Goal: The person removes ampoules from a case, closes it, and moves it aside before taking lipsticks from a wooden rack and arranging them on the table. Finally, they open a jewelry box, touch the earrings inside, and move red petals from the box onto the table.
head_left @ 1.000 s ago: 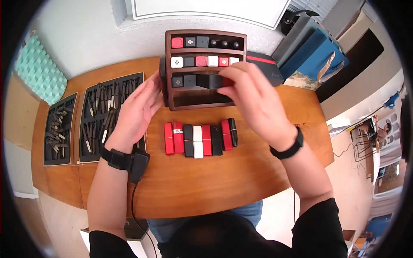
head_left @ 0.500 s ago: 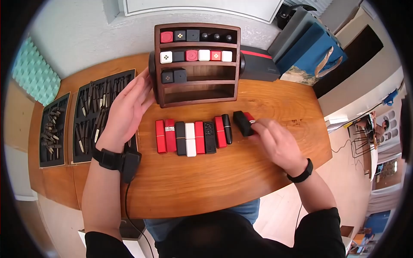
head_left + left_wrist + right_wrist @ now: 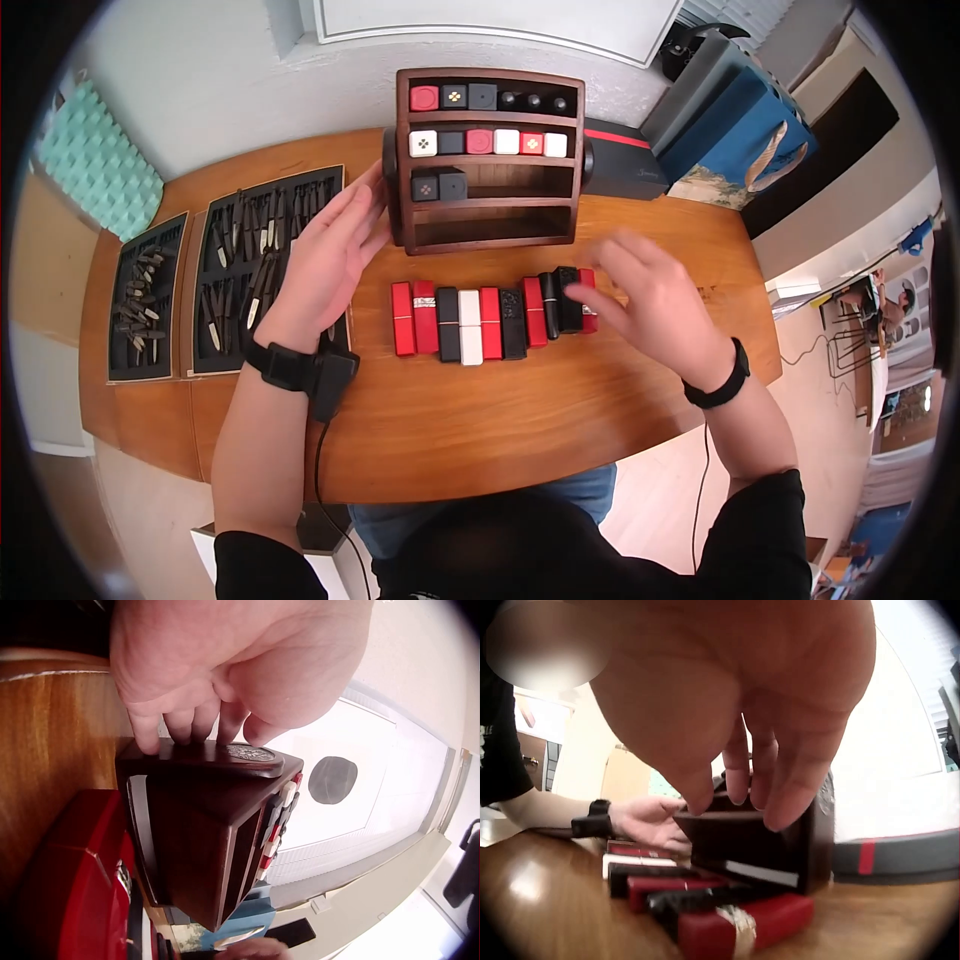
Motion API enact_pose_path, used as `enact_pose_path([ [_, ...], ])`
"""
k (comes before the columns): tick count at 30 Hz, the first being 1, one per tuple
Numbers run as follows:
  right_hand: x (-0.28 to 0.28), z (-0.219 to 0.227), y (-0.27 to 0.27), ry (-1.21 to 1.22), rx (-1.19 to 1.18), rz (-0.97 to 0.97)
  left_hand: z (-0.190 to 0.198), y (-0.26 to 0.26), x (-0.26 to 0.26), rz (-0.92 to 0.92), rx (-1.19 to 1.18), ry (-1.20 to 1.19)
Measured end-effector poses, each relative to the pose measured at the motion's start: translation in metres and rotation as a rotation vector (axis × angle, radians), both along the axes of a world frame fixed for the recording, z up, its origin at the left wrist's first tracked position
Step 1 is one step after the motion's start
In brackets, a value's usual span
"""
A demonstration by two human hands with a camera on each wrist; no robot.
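Note:
A dark wooden rack (image 3: pixel 490 203) with four shelves stands at the back of the table. Red, black and white lipsticks fill its upper two shelves, and two black lipsticks (image 3: pixel 440 184) sit at the left of the third. The bottom shelf is bare. My left hand (image 3: pixel 335 250) rests its fingertips on the rack's left side, fingers straight. In front of the rack, several lipsticks (image 3: pixel 470 327) lie side by side. Over the right end of that row hovers my right hand (image 3: pixel 650 300), fingers loose and holding nothing, beside a black lipstick (image 3: pixel 568 312) and a red lipstick (image 3: pixel 780 919).
Two dark trays (image 3: pixel 147 355) of small dark-handled pieces lie on the left of the table. A black box (image 3: pixel 630 170) with a red stripe stands right of the rack, by a blue paper bag (image 3: pixel 745 130). A cable (image 3: pixel 318 470) hangs from my left wrist.
My right hand has taken a black and a red lipstick off the third shelf, brought them down to the row's right end and let go. My left hand has stayed at the rack's side.

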State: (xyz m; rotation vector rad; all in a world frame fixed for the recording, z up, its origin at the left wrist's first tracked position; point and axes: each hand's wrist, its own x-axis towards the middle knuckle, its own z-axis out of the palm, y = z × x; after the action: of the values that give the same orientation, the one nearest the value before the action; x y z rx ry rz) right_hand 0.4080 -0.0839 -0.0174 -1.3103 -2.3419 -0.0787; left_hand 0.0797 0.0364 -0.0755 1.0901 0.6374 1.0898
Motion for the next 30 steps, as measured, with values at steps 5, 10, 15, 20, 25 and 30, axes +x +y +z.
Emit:
enact_pose_path([
  [5,-0.073,0.011,0.051,0.191,0.364,0.166,-0.003,-0.001,0.001,0.009,0.005,0.009],
  [10,-0.1,-0.003,0.085,0.108,0.352,0.134,0.0,-0.003,0.002,-0.002,0.003,0.004],
  [15,-0.096,-0.009,0.097,0.173,0.4,0.202,0.001,-0.003,0.003,0.023,-0.015,-0.035],
  [20,-0.089,0.002,0.082,0.095,0.474,0.215,-0.001,-0.003,0.001,0.01,0.013,-0.019],
  [25,-0.044,0.037,0.024,0.124,0.465,0.194,-0.006,0.002,-0.001,0.005,0.003,-0.014],
  [30,0.009,0.011,-0.019,0.032,0.276,-0.053,0.001,-0.004,0.003,0.039,0.015,0.026],
])
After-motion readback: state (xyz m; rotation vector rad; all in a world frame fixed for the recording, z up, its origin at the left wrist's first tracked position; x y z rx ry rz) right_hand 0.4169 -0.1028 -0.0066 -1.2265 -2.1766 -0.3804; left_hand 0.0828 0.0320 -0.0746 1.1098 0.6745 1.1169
